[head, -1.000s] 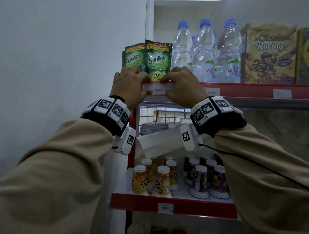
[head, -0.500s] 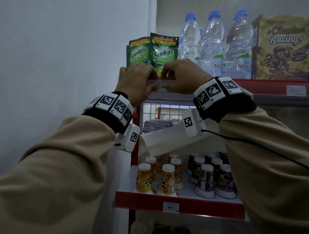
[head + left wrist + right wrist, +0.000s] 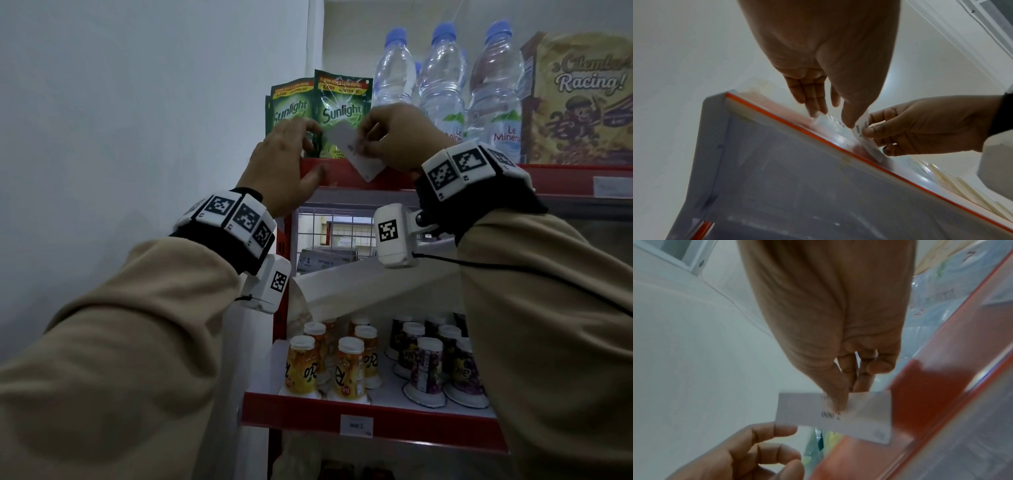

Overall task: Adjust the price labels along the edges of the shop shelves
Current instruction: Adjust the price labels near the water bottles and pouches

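Now the price label (image 3: 356, 150) is off the red shelf edge (image 3: 342, 176) (pinched, tilted, in the right hand (image 3: 394, 137)); left hand (image 3: 284, 164) open, thumb on the edge. It needs putting back straight.

The right hand (image 3: 830, 331) pinches a white price label (image 3: 807, 410) between thumb and fingers. The label is tilted, and its lower corner touches the red shelf edge (image 3: 925, 395). The left hand (image 3: 748, 456) is just below the label, with its fingers loosely curled.
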### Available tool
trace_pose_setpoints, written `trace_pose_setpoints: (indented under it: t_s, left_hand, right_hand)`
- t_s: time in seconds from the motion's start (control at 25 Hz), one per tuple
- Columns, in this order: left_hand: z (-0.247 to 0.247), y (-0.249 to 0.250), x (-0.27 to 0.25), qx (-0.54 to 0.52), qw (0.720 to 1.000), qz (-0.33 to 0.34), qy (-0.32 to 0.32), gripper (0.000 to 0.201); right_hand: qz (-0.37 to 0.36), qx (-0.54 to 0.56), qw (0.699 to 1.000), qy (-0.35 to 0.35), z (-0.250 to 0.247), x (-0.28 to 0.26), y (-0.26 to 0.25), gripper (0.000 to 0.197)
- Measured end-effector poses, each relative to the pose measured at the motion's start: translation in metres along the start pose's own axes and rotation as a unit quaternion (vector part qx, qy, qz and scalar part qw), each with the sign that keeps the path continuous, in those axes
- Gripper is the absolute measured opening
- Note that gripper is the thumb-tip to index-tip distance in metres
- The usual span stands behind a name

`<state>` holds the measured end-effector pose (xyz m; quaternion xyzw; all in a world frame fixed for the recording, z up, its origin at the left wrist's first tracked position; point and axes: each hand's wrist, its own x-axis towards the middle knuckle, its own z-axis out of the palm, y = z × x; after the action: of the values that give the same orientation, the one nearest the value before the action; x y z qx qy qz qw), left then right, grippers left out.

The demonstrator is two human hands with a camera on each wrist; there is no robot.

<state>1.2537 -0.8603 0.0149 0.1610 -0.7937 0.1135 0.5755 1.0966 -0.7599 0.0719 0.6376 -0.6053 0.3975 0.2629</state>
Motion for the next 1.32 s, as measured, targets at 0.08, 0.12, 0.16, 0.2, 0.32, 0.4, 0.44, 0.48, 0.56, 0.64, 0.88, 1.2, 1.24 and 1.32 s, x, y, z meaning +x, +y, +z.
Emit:
trace_pose_setpoints:
  t_s: [0.08,0.12,0.16,0.2,0.32,0.4,0.44,0.48,0.56,0.64,0.88,1.2,1.24,1.32]
  left_hand:
    - [0.0,0.002,0.002,-0.012,1.0,-0.009,0.001,0.038]
    - [0.0,0.003,0.002,-0.016,1.0,-0.012,0.004,0.036]
    - [0.001,0.005,0.003,-0.021,1.0,-0.016,0.009,0.036]
    - [0.002,0.006,0.003,-0.025,0.999,-0.02,0.013,0.038]
    - [0.004,0.005,0.005,-0.014,0.999,-0.031,0.006,0.037]
    - [0.005,0.003,0.007,0.002,0.999,-0.032,-0.002,0.028]
    - [0.005,0.002,0.008,0.007,0.999,-0.032,-0.005,0.024]
    - [0.005,0.0,0.009,0.01,0.999,-0.03,-0.007,0.022]
    - [0.004,-0.003,0.008,0.006,1.0,-0.019,-0.008,0.021]
    - [0.002,-0.005,0.007,-0.008,1.0,-0.006,-0.006,0.021]
    - [-0.009,-0.01,0.003,0.074,0.997,0.022,-0.029,0.032]
    - [-0.013,-0.011,0.001,0.057,0.998,0.02,-0.019,0.041]
    - [-0.013,-0.011,0.002,0.058,0.998,0.018,-0.021,0.044]
    - [-0.011,-0.011,0.005,0.067,0.997,0.01,-0.029,0.044]
  right_hand:
    - [0.046,0.122,0.988,0.079,0.001,-0.002,0.003,0.028]
    - [0.065,0.184,0.975,0.102,0.003,-0.005,0.002,0.034]
    - [0.08,0.242,0.96,0.113,0.007,-0.008,0.002,0.04]
    - [0.092,0.287,0.947,0.115,0.011,-0.011,0.0,0.045]
    - [0.103,0.367,0.92,0.09,0.027,-0.022,-0.006,0.046]
    - [0.096,0.39,0.912,0.078,0.032,-0.026,-0.006,0.039]
    - [0.09,0.38,0.917,0.082,0.031,-0.027,-0.006,0.032]
    - [0.082,0.353,0.928,0.089,0.029,-0.027,-0.006,0.025]
    - [0.047,0.215,0.971,0.096,0.019,-0.026,-0.001,0.018]
    - [0.003,0.085,0.992,0.095,0.01,-0.025,0.006,0.018]
    - [-0.009,0.07,0.984,0.166,0.009,-0.014,0.003,0.015]
    - [-0.029,0.009,0.999,0.036,0.017,-0.001,-0.004,0.015]
    - [-0.029,0.003,0.999,0.018,0.017,-0.002,-0.004,0.016]
    - [-0.027,0.0,1.0,-0.007,0.016,-0.003,-0.004,0.016]
